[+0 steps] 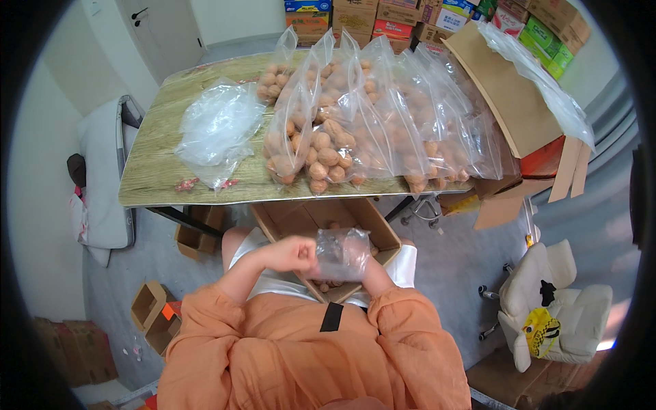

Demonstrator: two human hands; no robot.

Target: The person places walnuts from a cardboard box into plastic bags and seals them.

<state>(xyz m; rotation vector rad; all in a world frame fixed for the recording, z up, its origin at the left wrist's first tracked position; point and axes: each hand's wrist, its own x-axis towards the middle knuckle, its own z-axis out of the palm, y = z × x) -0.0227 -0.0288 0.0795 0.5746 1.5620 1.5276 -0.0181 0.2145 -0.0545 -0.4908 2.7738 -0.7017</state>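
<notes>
A clear plastic bag (335, 259) is between my hands, above an open cardboard box (287, 218) between my legs. Walnuts (328, 283) lie inside that box. My left hand (296, 254) has curled fingers at the bag's left edge. Behind or inside the bag is my right hand (356, 246), seen blurred through the plastic, so its fingers are unclear. On the wood-patterned table (148, 169) ahead, several clear bags of walnuts (328, 154) stand close together. A pile of flat clear bags (220, 123) lies to their left.
A large open carton (507, 97) with plastic over its flap is at the table's right end. Smaller cardboard boxes (200, 236) stand on the floor at left. A pale wheeled chair (579, 312) is at right. Stacked cartons (353, 20) line the far wall.
</notes>
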